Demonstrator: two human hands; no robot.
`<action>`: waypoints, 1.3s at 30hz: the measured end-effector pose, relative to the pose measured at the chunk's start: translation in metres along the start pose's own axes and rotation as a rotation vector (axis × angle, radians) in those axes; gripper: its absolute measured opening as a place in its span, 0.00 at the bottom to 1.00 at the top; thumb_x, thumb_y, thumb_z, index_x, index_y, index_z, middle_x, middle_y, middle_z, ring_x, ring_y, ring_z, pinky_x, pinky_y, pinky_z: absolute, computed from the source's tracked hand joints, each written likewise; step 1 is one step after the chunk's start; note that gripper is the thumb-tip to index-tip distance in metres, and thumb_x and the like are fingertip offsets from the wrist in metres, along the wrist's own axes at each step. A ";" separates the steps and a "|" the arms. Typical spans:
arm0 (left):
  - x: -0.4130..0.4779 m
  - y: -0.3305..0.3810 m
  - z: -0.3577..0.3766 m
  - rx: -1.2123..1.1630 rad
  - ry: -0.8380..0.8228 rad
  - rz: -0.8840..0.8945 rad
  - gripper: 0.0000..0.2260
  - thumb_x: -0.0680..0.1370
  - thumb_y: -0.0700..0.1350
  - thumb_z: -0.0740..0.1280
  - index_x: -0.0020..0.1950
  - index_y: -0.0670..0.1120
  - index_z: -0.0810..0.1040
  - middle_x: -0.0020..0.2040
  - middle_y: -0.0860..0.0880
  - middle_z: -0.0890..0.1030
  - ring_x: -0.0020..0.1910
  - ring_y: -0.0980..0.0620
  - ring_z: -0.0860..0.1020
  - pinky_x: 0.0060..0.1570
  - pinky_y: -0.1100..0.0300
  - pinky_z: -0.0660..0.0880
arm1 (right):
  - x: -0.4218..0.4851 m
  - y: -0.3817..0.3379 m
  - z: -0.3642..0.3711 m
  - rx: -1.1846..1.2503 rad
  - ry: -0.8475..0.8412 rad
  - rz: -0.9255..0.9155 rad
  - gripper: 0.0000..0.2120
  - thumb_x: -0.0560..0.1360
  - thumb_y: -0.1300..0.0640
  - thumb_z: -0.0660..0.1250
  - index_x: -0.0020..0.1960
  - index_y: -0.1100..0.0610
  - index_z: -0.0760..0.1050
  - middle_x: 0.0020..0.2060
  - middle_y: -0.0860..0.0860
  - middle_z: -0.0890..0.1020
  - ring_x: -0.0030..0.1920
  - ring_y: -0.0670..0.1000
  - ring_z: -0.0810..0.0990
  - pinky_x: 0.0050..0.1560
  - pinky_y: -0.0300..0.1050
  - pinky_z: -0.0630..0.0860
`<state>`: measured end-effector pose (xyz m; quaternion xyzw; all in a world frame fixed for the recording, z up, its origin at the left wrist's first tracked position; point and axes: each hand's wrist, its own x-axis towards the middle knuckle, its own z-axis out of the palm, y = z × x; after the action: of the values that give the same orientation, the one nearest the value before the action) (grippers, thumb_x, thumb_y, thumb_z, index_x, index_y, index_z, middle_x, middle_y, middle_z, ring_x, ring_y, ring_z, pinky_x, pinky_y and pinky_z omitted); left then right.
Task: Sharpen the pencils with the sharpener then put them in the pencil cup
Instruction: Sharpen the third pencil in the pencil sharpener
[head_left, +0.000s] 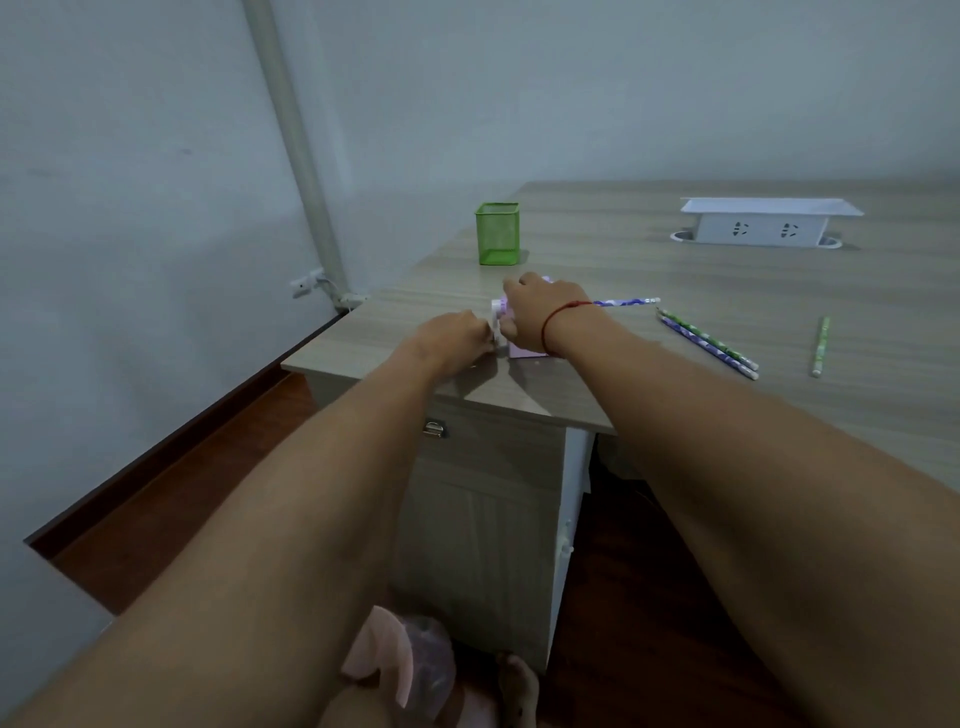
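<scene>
Right hand (537, 317) is pressing down on the pink sharpener (524, 352) near the counter (597, 260) edge, fingers wrapped around it; left hand (457, 338) fingers are pinching its crank (497, 325). A purple pencil (626, 302) is sticking out rightward.

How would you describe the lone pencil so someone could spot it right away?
Start at the white socket box at the desk's far side and come toward the near edge. Right of the pencil pair lies a green pencil, alone and pointing almost straight away.
</scene>
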<state>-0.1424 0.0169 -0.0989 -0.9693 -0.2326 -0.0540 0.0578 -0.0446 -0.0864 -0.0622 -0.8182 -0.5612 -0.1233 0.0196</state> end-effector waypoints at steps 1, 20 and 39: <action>0.003 -0.001 -0.002 -0.015 -0.002 -0.010 0.13 0.80 0.45 0.59 0.53 0.40 0.80 0.50 0.39 0.80 0.47 0.41 0.78 0.45 0.54 0.72 | 0.000 0.001 0.000 0.008 0.005 -0.008 0.22 0.80 0.49 0.53 0.69 0.59 0.65 0.67 0.58 0.70 0.65 0.60 0.72 0.60 0.53 0.71; 0.012 -0.012 -0.050 0.191 0.346 0.144 0.09 0.81 0.39 0.58 0.51 0.39 0.76 0.46 0.36 0.80 0.46 0.35 0.78 0.40 0.47 0.72 | 0.006 -0.003 -0.005 0.000 -0.052 0.066 0.20 0.81 0.50 0.54 0.70 0.58 0.65 0.66 0.57 0.72 0.64 0.60 0.73 0.60 0.53 0.71; -0.024 0.013 0.003 0.172 0.110 0.036 0.09 0.78 0.39 0.61 0.54 0.38 0.76 0.50 0.39 0.80 0.47 0.41 0.80 0.43 0.53 0.74 | 0.003 -0.002 -0.007 0.004 -0.036 0.034 0.20 0.81 0.49 0.54 0.67 0.59 0.69 0.64 0.59 0.74 0.62 0.61 0.76 0.58 0.52 0.73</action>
<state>-0.1569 -0.0049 -0.1061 -0.9604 -0.2155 -0.0862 0.1543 -0.0464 -0.0844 -0.0553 -0.8297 -0.5477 -0.1069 0.0135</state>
